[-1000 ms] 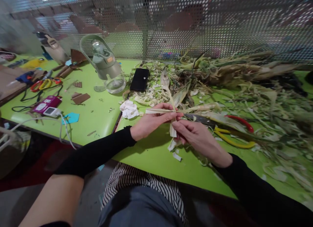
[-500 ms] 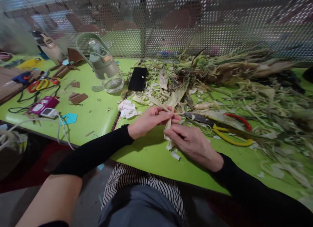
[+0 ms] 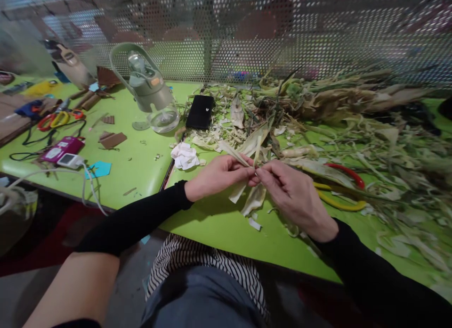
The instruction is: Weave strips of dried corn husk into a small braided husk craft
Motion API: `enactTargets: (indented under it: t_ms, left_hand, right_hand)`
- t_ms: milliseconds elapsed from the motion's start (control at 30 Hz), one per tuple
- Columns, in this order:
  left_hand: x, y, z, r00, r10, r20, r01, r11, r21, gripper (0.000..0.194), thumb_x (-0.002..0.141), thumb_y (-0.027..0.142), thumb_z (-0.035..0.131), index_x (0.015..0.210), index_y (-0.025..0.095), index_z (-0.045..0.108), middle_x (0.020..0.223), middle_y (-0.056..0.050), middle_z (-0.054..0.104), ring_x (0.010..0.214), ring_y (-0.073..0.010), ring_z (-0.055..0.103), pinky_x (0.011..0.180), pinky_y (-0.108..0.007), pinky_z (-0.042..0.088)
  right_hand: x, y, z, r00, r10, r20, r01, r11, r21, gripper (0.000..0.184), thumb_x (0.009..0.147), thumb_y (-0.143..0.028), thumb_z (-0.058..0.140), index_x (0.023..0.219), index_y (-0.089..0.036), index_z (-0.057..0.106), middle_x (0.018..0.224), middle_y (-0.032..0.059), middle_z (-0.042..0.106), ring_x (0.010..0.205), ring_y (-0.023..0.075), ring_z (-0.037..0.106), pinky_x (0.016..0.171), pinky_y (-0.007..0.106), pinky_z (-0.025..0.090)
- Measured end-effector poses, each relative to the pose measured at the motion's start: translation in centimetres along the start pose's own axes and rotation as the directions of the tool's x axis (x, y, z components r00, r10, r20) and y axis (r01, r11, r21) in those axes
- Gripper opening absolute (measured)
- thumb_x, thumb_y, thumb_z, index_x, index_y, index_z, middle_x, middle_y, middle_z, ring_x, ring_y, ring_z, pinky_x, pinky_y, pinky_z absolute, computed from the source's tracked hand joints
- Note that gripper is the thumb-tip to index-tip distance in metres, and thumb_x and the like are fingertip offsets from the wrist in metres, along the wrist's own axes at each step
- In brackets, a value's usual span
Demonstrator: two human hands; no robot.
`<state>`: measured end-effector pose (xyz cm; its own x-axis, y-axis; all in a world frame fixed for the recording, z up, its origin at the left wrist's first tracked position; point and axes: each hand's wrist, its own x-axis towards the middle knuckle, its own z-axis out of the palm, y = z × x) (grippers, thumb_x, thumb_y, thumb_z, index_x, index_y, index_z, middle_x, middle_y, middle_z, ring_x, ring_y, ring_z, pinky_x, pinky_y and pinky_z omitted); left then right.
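Observation:
Over the green table (image 3: 219, 224), my left hand (image 3: 219, 175) pinches a bundle of pale dried corn husk strips (image 3: 247, 149) at their crossing point. My right hand (image 3: 294, 193) meets it fingertip to fingertip, pinching the same husk bundle from the right. Loose husk ends (image 3: 252, 198) hang down below both hands. Behind my right hand lie scissors with red and yellow handles (image 3: 341, 191), partly hidden by husks.
A large heap of corn husks and stalks (image 3: 346, 116) covers the table's right side. A black phone (image 3: 200, 111), crumpled white tissue (image 3: 184, 156), a green-lidded glass jug (image 3: 150, 90), cardboard scraps, a pink device (image 3: 58, 151) and small scissors (image 3: 56, 120) lie left. A perforated metal screen stands behind.
My right hand rose from below the bundle to meet my left hand's fingertips. The husk strips turned, their lower ends now hanging under both hands.

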<state>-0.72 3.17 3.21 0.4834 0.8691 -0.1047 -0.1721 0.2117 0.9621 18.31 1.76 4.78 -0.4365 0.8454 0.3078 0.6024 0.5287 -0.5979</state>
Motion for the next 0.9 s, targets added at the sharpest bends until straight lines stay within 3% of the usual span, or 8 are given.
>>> enactTargets:
  t_ms: [200,367,433,500,567,700,800,900]
  left_hand:
    - [0.5,-0.7,-0.3,0.997,0.079,-0.003,-0.077,0.987,0.142,0.012,0.09,0.024,0.068,0.095,0.013,0.067,0.08,-0.001,0.071,0.077,-0.0115,0.065,0.082,-0.027,0.05]
    - [0.8,-0.4,-0.5,0.996,-0.09,0.024,0.09,0.995,-0.034,0.011,0.092,0.021,0.066,0.095,0.011,0.07,0.084,-0.004,0.074,0.078,-0.011,0.067,0.088,-0.031,0.051]
    - [0.6,0.0,-0.3,0.99,-0.142,-0.01,0.14,0.984,-0.111,0.014,0.095,0.017,0.06,0.1,0.011,0.071,0.088,-0.007,0.076,0.079,-0.0113,0.069,0.095,-0.034,0.05]
    - [0.4,0.3,-0.1,0.984,-0.17,-0.056,0.157,0.969,-0.191,0.017,0.096,0.014,0.055,0.101,0.01,0.071,0.089,-0.008,0.077,0.08,-0.0122,0.07,0.1,-0.036,0.05]
    - [0.4,0.6,0.1,0.978,-0.189,-0.09,0.162,0.954,-0.252,0.017,0.096,0.011,0.053,0.098,0.01,0.07,0.085,-0.008,0.076,0.078,-0.0121,0.07,0.099,-0.036,0.05]
    - [0.4,0.7,0.2,0.976,-0.168,-0.14,0.124,0.954,-0.273,0.014,0.093,0.01,0.056,0.082,0.011,0.064,0.07,0.001,0.065,0.065,-0.0068,0.06,0.08,-0.026,0.05]
    - [0.3,0.6,0.0,0.992,-0.088,-0.093,0.069,0.98,-0.187,0.011,0.09,0.016,0.065,0.082,0.01,0.062,0.07,0.004,0.061,0.062,-0.0045,0.052,0.068,-0.021,0.042]
    - [0.2,0.4,-0.1,0.997,-0.075,-0.015,0.073,0.991,-0.113,0.02,0.083,0.024,0.076,0.09,0.011,0.062,0.066,0.007,0.058,0.061,-0.0047,0.05,0.068,-0.022,0.041]
  right_hand:
    - [-0.3,-0.5,0.0,0.999,0.031,0.019,-0.031,0.999,0.015,0.034,0.102,-0.037,0.048,0.074,-0.023,0.06,0.066,0.0004,0.061,0.055,0.014,0.051,0.053,0.029,0.037]
    - [0.3,0.8,0.0,0.989,0.128,0.078,-0.137,0.983,0.125,0.041,0.102,-0.048,0.045,0.073,-0.022,0.059,0.07,0.0018,0.065,0.058,0.0153,0.053,0.053,0.029,0.039]
    - [0.6,1.6,-0.2,0.99,0.139,-0.033,-0.136,0.987,0.081,0.041,0.104,-0.046,0.041,0.076,-0.023,0.059,0.072,0.0028,0.064,0.061,0.0167,0.054,0.056,0.03,0.041]
    - [0.8,2.2,-0.4,0.971,0.044,-0.236,-0.059,0.997,-0.058,0.029,0.103,-0.038,0.044,0.084,-0.023,0.059,0.082,0.005,0.066,0.071,0.0194,0.059,0.063,0.033,0.044]
    - [0.8,2.5,-0.4,0.917,-0.192,-0.35,0.106,0.962,-0.253,0.009,0.099,-0.027,0.054,0.093,-0.023,0.06,0.092,0.0064,0.068,0.085,0.0224,0.062,0.072,0.036,0.047]
    - [0.4,2.2,0.3,0.807,-0.586,-0.075,0.486,0.731,-0.478,0.017,0.096,-0.015,0.057,0.11,-0.022,0.063,0.092,0.0056,0.07,0.082,0.0213,0.062,0.07,0.035,0.048]
    - [0.0,1.5,1.0,0.771,-0.633,0.068,0.577,0.65,-0.495,0.023,0.097,-0.011,0.053,0.115,-0.021,0.063,0.092,0.0057,0.073,0.079,0.0208,0.064,0.069,0.035,0.049]
    - [-0.2,1.0,1.2,0.772,-0.635,-0.003,0.578,0.704,-0.413,0.017,0.096,-0.01,0.054,0.105,-0.021,0.063,0.088,0.005,0.073,0.078,0.0203,0.065,0.071,0.034,0.051]
